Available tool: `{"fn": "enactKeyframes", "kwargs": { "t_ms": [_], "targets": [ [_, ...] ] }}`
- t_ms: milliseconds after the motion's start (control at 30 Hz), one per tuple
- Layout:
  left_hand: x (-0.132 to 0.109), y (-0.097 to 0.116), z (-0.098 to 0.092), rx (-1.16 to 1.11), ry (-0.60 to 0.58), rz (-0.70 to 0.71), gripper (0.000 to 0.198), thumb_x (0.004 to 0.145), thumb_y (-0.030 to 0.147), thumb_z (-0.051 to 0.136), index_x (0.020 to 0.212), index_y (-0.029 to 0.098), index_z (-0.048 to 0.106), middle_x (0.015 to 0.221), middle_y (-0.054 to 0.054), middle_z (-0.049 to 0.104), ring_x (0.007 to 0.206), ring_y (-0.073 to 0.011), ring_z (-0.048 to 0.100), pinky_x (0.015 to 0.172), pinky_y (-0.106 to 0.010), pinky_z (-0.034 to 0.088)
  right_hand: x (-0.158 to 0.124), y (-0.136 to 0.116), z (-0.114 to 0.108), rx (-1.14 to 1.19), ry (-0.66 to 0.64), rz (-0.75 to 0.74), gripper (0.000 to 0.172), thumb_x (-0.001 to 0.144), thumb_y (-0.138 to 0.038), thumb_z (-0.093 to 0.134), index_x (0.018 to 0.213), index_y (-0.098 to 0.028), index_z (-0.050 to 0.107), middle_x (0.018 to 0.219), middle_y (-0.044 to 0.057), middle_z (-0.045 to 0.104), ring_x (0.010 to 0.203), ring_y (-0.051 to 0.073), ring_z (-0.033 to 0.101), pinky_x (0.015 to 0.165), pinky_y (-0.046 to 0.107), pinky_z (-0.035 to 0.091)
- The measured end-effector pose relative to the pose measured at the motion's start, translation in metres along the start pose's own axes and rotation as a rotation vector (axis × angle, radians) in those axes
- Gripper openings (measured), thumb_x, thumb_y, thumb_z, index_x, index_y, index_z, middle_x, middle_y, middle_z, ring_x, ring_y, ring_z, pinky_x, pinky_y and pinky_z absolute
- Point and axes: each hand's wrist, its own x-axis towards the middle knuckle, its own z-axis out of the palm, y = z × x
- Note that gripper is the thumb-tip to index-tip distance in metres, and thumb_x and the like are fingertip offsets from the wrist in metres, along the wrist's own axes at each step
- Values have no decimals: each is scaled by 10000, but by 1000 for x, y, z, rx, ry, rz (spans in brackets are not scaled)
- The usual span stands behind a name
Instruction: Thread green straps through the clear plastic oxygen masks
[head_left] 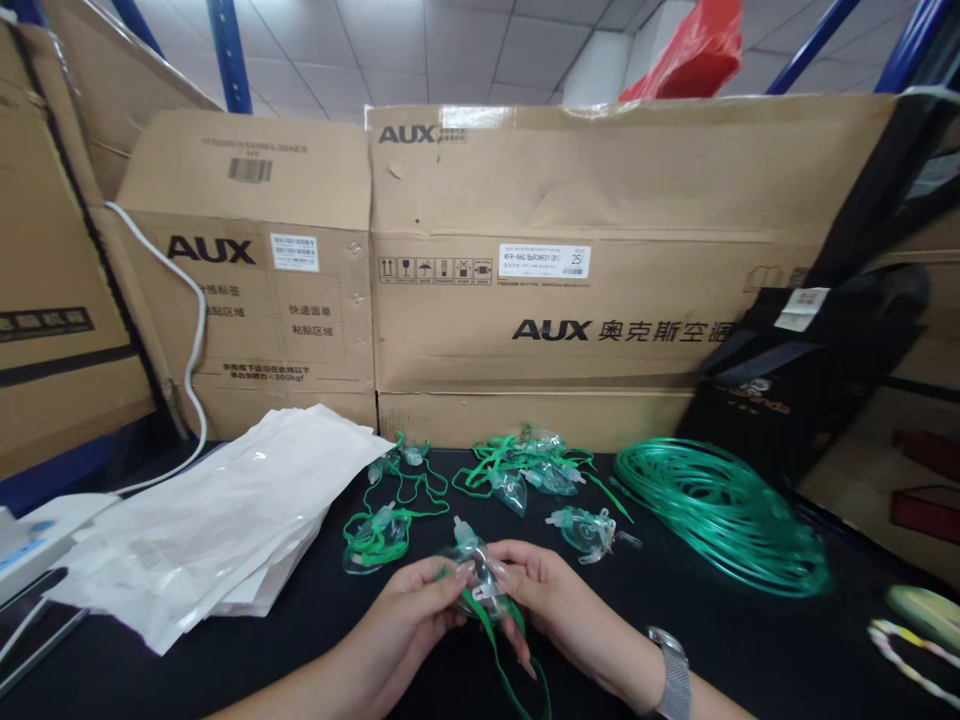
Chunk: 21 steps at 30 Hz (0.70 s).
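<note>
Hands: left [416,610], right [544,590] together grip clear mask [472,570], green strap [499,640] dangling.

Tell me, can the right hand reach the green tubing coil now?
Probably yes: bare table lies between the right hand and the green tubing coil. But it and the left hand both hold a mask.

The black table [750,630] carries a stack of white pouches [217,520] at left, loose green-strapped masks [375,540] spread across the middle, a coil of green tubing [720,510] at right, and a black bag [795,390] behind the coil at the rear.
</note>
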Motion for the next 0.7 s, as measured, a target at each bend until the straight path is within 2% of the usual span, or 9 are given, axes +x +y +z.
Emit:
{"fn": "enactKeyframes", "kwargs": {
  "t_ms": [167, 333, 500, 700],
  "targets": [
    [1, 0, -1, -11, -30, -3, 186, 799, 245, 548, 740, 103, 652, 727, -63, 646, 687, -130, 549, 631, -230, 374, 2, 3, -2, -11, 11, -5, 455, 711, -445, 611, 1019, -124, 514, 494, -44, 551, 364, 62, 469, 358, 161, 365],
    [-2, 5, 5, 59, -43, -7, 115, 747, 205, 609, 683, 111, 628, 664, -43, 638, 638, -136, 560, 650, -260, 389, 0, 5, -1, -97, -7, -60, 464, 724, -429, 600, 1074, -152, 472, 486, -66, 535, 359, 70, 479, 364, 171, 374],
    [-7, 10, 16, 128, -220, 10, 56, 711, 143, 615, 752, 105, 617, 699, -90, 684, 663, -213, 624, 732, -363, 413, -5, 2, 5, -161, 4, -98, 464, 736, -401, 595, 1110, -175, 439, 486, -90, 493, 373, 65, 471, 384, 176, 401],
    [-6, 8, 16, 173, -159, 53, 126, 678, 139, 653, 791, 115, 602, 701, -80, 687, 688, -235, 640, 734, -377, 426, -4, 1, 7, -186, 43, -121, 441, 750, -399, 573, 1101, -177, 425, 494, -87, 491, 385, 66, 472, 379, 168, 391]
  ]
}}
